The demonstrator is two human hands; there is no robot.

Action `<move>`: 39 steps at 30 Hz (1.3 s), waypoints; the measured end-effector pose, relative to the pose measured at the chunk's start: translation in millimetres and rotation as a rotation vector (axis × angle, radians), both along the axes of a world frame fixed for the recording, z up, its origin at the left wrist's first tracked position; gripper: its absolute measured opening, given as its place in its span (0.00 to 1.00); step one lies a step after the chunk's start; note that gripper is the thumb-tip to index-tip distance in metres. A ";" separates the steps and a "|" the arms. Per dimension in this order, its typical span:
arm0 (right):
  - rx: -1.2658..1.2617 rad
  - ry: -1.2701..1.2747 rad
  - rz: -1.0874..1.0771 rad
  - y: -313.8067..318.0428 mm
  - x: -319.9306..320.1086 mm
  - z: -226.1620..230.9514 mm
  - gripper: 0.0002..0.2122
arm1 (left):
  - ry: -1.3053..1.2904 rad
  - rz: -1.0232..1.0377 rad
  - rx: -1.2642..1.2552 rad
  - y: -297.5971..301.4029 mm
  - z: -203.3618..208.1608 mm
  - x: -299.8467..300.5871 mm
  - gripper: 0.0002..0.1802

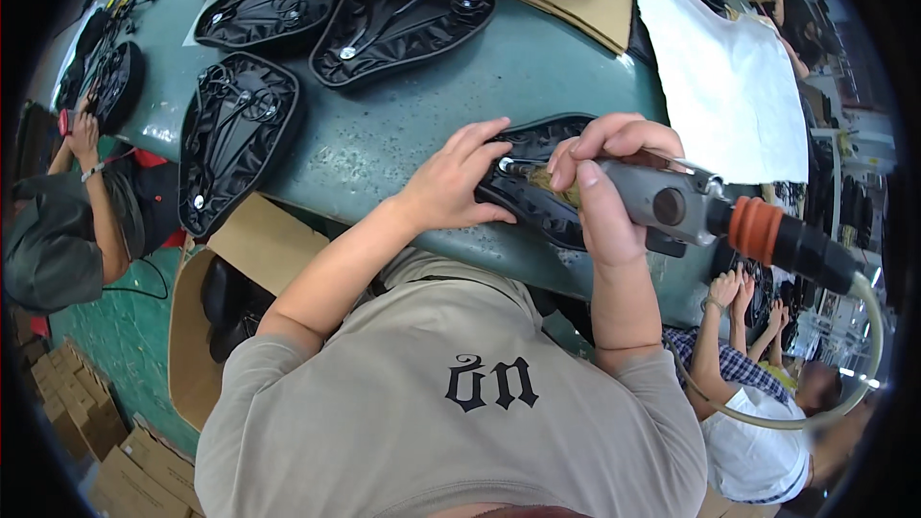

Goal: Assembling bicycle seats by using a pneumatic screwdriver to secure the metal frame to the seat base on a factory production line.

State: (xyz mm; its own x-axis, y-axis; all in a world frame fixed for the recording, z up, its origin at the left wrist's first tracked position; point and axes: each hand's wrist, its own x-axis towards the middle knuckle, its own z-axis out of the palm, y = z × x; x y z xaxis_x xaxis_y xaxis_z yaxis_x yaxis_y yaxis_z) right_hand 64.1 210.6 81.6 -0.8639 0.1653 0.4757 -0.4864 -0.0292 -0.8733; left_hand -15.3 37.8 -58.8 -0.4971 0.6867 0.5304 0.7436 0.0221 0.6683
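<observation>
A black bicycle saddle (pixel 537 206) lies underside up on the green table in front of me. My left hand (pixel 449 178) grips its narrow end, thumb along the near edge and fingers over the far side. In my right hand (pixel 614 177) is a grey air screwdriver (pixel 672 200), fingers wrapped around its body. Its bit points left and meets a shiny round metal fastener (pixel 506 165) near the saddle's narrow end, beside my left fingertips. An orange ring and a black hose fitting sit at the tool's rear. Part of the saddle is hidden beneath my right hand and the tool.
Several upturned black saddles lie on the green table (pixel 384 134), one (pixel 238 139) at left. A white sheet (pixel 734 82) covers the right side near cardboard (pixel 576 5). The air hose (pixel 878 326) loops right. An open carton (pixel 192 326) stands below left. Co-workers work on both sides.
</observation>
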 end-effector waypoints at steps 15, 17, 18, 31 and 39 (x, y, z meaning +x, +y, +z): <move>0.030 -0.138 0.147 -15.0 -38.4 -9.7 0.13 | -0.110 0.003 -0.047 -9.3 -8.5 1.2 0.56; 0.007 -0.152 0.181 -14.5 -38.9 -7.6 0.12 | -0.087 0.023 -0.026 -17.0 -2.8 0.4 0.53; 0.008 -0.150 0.185 -15.0 -37.9 -8.8 0.12 | -0.047 0.055 -0.030 -25.6 2.8 2.3 0.51; 0.003 -0.034 0.161 -4.5 -26.1 2.1 0.17 | 0.399 1.126 -0.674 -210.9 31.2 -0.8 0.20; -0.094 0.174 0.087 19.9 35.6 48.5 0.17 | 0.511 1.555 -0.506 -245.7 38.0 -143.9 0.17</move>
State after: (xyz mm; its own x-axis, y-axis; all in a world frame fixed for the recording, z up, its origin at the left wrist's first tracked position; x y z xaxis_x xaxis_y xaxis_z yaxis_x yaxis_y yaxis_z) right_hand 99.7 230.5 130.0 -0.7829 0.1444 0.6051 -0.6219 -0.1553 -0.7675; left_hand -159.1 -207.8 -20.8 -0.6708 -0.1056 0.7341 -0.0608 0.9943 0.0875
